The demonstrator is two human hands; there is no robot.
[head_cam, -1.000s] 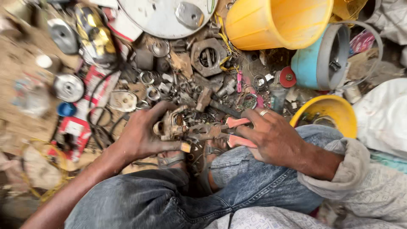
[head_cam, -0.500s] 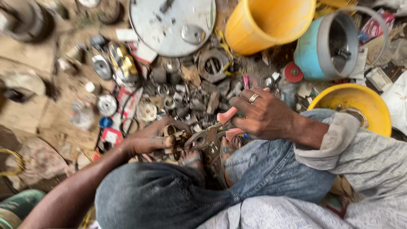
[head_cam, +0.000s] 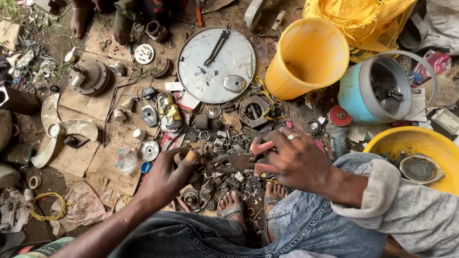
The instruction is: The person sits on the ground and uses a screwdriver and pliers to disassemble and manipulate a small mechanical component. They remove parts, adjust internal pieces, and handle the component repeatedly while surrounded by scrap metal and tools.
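My right hand (head_cam: 291, 160), with a ring on one finger, is shut on the red handles of a pair of pliers (head_cam: 237, 162). The plier jaws reach left to a small rusty metal part (head_cam: 187, 158) that my left hand (head_cam: 167, 179) grips. Both hands hover just above a heap of metal scraps, rings and nuts (head_cam: 224, 143) on the ground. My knees in blue jeans and my sandalled feet (head_cam: 232, 205) sit below the hands.
A round grey metal disc (head_cam: 210, 76) with a dark tool on it lies beyond the heap. A yellow bucket (head_cam: 306, 57), a blue drum (head_cam: 373, 91) and a yellow basin (head_cam: 416, 143) stand right. Cardboard (head_cam: 95, 157), fan blades and another person's feet (head_cam: 79, 21) are on the left.
The view has tilted up and pulled back, showing more ground. My hands have come closer together, and the pliers now meet the part in my left hand.
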